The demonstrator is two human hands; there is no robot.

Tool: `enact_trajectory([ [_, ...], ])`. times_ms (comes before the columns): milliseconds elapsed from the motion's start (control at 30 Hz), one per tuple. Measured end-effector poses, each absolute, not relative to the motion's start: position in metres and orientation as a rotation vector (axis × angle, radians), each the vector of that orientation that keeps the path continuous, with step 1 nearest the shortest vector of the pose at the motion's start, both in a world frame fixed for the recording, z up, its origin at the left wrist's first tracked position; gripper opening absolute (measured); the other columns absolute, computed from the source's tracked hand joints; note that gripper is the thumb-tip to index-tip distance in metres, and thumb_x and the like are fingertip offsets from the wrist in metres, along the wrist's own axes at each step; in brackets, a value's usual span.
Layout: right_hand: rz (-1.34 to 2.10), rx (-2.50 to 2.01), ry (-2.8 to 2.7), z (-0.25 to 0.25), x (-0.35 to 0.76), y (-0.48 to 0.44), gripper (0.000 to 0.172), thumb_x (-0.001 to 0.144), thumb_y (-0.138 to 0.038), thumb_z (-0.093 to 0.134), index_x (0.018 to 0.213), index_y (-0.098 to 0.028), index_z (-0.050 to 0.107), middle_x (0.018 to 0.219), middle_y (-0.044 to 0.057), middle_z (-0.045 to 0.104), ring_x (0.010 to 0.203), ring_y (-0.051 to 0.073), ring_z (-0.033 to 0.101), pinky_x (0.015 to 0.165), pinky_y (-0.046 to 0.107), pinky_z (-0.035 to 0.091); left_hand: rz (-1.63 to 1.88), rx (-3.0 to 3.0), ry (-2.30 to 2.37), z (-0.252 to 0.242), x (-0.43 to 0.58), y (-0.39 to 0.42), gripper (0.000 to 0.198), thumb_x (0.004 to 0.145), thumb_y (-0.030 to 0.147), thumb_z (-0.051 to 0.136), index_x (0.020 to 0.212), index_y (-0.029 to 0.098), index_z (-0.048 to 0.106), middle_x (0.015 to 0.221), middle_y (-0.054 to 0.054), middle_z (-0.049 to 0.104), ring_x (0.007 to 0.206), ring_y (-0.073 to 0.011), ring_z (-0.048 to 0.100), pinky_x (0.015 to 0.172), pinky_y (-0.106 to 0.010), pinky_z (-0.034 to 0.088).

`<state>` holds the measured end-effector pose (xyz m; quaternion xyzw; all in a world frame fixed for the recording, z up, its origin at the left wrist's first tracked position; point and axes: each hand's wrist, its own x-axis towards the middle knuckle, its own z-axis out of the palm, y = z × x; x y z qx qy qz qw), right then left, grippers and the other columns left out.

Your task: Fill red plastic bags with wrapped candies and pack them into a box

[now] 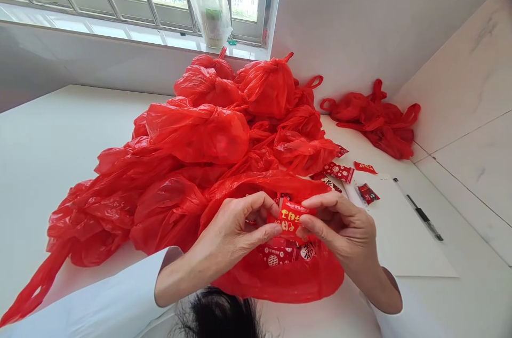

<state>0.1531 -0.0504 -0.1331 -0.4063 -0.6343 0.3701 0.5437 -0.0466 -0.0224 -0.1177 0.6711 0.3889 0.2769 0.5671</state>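
Observation:
Both hands pinch a small red packet with gold characters point(290, 216) above an open red plastic bag point(280, 279) that holds several red-and-white wrapped sweets point(280, 254). My left hand point(234, 231) grips the packet's left edge between thumb and fingers. Thumb and forefinger of my right hand point(340, 226) hold its right edge. White sleeves cover both forearms.
A big pile of tied red plastic bags point(208, 135) fills the white table point(48, 141) behind the hands. More red bags point(376, 117) lie at the back right by the wall. Loose red sweets point(340, 171), a white sheet point(404, 231) and a black pen point(424, 216) lie to the right.

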Motion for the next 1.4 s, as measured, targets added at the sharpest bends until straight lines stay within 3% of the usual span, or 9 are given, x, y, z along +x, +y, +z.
enact_trajectory([
  [133,1.084,-0.994,-1.387,-0.135,0.152,-0.049,0.003,0.085,-0.022,0.065,0.087,-0.023,0.066,0.074,-0.002,0.069,0.055,0.011,0.067,0.051,0.019,0.058,0.648,1.625,0.919,-0.115,-0.046,-0.023,0.021,0.087,0.038,0.061,0.083,0.017,0.057,0.071,0.005,0.054,0.061,-0.0073,0.043,0.054,-0.02,0.035],
  [467,0.958,-0.991,-1.541,-0.136,0.154,-0.053,0.02,0.088,-0.013,0.06,0.098,-0.03,0.062,0.079,-0.005,0.065,0.064,0.005,0.062,0.058,0.012,0.052,0.617,1.695,0.951,-0.108,-0.047,-0.025,0.026,0.089,0.043,0.057,0.083,0.018,0.059,0.072,0.006,0.054,0.063,-0.008,0.042,0.057,-0.022,0.033],
  [1033,0.913,-0.974,-1.59,-0.128,0.155,-0.059,0.028,0.088,-0.012,0.056,0.109,-0.03,0.057,0.078,-0.004,0.066,0.064,0.009,0.063,0.062,0.018,0.054,0.625,1.636,0.846,-0.11,-0.049,-0.027,0.015,0.091,0.034,0.058,0.084,0.02,0.058,0.074,0.006,0.052,0.068,-0.0092,0.043,0.062,-0.023,0.033],
  [1400,0.914,-0.986,-1.615,-0.122,0.155,-0.062,0.029,0.087,-0.011,0.055,0.111,-0.028,0.054,0.074,-0.004,0.066,0.059,0.009,0.061,0.056,0.019,0.053,0.601,1.513,0.825,-0.11,-0.05,-0.026,0.013,0.09,0.032,0.059,0.084,0.02,0.059,0.077,0.005,0.049,0.07,-0.0098,0.04,0.064,-0.022,0.034],
])
